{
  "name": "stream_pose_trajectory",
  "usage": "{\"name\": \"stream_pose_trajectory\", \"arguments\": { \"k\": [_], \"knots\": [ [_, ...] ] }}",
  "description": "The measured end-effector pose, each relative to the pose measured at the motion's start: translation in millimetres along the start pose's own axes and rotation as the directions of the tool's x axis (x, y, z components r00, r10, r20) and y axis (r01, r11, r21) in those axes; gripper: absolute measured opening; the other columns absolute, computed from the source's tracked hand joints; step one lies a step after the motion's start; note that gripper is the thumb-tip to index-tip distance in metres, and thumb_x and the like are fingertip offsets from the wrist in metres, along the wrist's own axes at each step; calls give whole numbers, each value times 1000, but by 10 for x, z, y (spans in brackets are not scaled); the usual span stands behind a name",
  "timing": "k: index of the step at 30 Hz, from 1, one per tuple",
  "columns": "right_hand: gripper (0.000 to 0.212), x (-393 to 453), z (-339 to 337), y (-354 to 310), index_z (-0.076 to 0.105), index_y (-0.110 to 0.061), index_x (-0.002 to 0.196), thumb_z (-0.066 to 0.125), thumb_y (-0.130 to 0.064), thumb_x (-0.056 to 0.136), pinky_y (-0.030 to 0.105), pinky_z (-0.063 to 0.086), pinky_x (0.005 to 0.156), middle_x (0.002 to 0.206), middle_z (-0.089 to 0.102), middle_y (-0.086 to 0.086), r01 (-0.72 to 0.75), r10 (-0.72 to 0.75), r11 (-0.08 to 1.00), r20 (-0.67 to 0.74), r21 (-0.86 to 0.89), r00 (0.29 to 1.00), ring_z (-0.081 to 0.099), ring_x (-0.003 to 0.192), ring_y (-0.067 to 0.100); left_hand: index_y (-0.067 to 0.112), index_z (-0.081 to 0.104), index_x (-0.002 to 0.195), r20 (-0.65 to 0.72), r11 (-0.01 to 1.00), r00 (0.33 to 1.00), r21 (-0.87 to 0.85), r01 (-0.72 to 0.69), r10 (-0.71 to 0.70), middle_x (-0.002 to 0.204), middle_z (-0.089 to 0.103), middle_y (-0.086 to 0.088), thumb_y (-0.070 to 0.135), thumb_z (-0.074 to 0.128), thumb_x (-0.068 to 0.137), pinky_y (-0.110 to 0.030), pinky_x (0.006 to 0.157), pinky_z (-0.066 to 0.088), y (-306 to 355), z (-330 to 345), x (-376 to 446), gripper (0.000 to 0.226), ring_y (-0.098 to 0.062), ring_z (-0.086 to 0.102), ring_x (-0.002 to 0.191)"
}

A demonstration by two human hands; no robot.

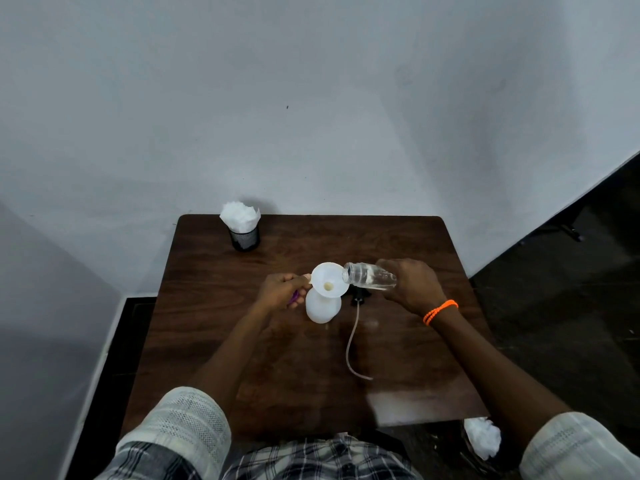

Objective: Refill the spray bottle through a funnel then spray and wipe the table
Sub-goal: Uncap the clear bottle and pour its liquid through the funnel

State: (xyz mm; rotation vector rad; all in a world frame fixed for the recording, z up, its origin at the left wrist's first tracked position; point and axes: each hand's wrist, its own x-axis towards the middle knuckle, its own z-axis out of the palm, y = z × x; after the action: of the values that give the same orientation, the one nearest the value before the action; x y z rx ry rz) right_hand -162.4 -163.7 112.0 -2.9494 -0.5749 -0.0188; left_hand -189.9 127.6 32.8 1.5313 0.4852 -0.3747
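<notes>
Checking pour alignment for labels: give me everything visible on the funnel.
The funnel is white, plastic by the look, with a wide round bowl and a small yellowish opening at its centre. It sits upright in the neck of the white spray bottle near the middle of the table. The left hand pinches a tab on its left rim. The tilted clear bottle, held by the right hand, has its mouth at the funnel's right rim; contact cannot be told.

The right hand (412, 285) hides the jar's (370, 277) base; the funnel (329, 280) covers the bottle's (322, 306) neck.
</notes>
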Motion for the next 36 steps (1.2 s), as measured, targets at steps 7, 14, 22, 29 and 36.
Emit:
{"name": "stream_pose_trajectory", "arguments": {
  "k": [7,14,22,29,36],
  "knots": [
    [57,-10,-78,-35,71,-25,123,75,-43,69,37,53,75,104,77,3,24,-24,1000,3,-11,1000,71,93,30,3,78,82,3,1000,1000,18,-2,2,72,69,-16,31,75,90,-27,51,49,-8,-7,-2,30,-25,61,63],
    [59,-2,-131,-51,71,-19,126,77,-40,71,38,53,77,108,77,7,32,-32,999,-6,-2,999,71,95,32,4,78,81,0,1000,1000,11,16,-16,69,69,-11,30,75,91,-28,52,48,-7,4,-10,28,-22,60,61],
    [59,19,-167,-95,71,-18,125,82,-36,71,39,52,78,110,76,8,28,-28,1000,-3,-1,1000,70,94,33,3,79,84,3,1000,1000,10,18,-18,69,69,-11,31,74,91,-28,52,49,-3,-19,-15,29,-19,61,59],
    [57,28,-187,-129,72,-18,123,83,-30,69,40,53,78,110,76,8,18,-18,1000,-3,-5,1000,70,95,33,0,77,86,6,1000,1000,-8,21,-21,71,68,-14,30,75,91,-27,51,47,-4,-14,-34,31,-22,58,61],
    [61,51,-157,-119,70,-20,127,83,-26,67,37,52,80,117,75,4,0,0,1000,-12,-26,1000,70,99,30,4,77,80,-1,1000,1000,6,14,-14,69,69,-11,31,76,89,-25,47,47,4,-23,-33,29,-21,59,60]
  ]
}}
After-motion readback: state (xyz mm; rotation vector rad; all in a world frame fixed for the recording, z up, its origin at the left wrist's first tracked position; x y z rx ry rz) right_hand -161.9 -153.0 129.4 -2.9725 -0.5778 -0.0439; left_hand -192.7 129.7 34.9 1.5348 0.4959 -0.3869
